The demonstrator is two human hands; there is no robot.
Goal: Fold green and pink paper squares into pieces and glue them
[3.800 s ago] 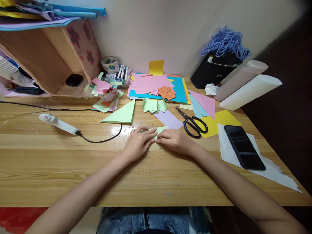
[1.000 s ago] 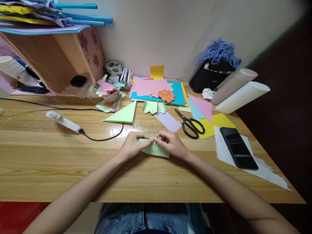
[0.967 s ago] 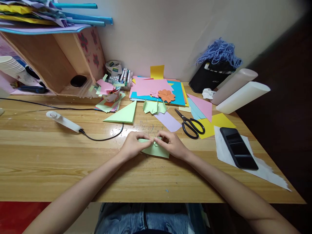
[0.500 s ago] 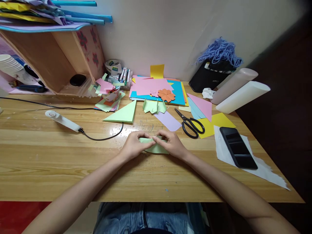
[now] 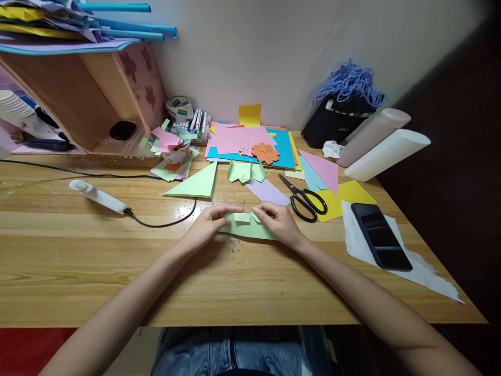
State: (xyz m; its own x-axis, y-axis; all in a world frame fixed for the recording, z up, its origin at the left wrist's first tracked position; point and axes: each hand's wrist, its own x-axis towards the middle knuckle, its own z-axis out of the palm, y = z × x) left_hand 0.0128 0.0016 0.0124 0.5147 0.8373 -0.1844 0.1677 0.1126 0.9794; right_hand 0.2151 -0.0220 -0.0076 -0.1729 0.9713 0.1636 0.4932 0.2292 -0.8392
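We see one pale green on the paper (image 5: 250, 231), the triangle (image 5: 195, 183) and the cut-out (image 5: 237, 172). The flower (image 5: 265, 153) is orange; of the sheets we pick out a pink one (image 5: 242, 138), a turquoise one (image 5: 287, 151) and a yellow one (image 5: 352, 196). The phone (image 5: 380, 236), the cord (image 5: 164, 225) and the handles of the scissors (image 5: 296, 191) are black. The yarn (image 5: 346, 86) is blue-violet, the bag (image 5: 324, 124) black with small pale lettering. The box (image 5: 141, 86) has dark red blossoms on pink. We find streaked grain and blue-grey specks on the honey-brown counter (image 5: 195, 297).
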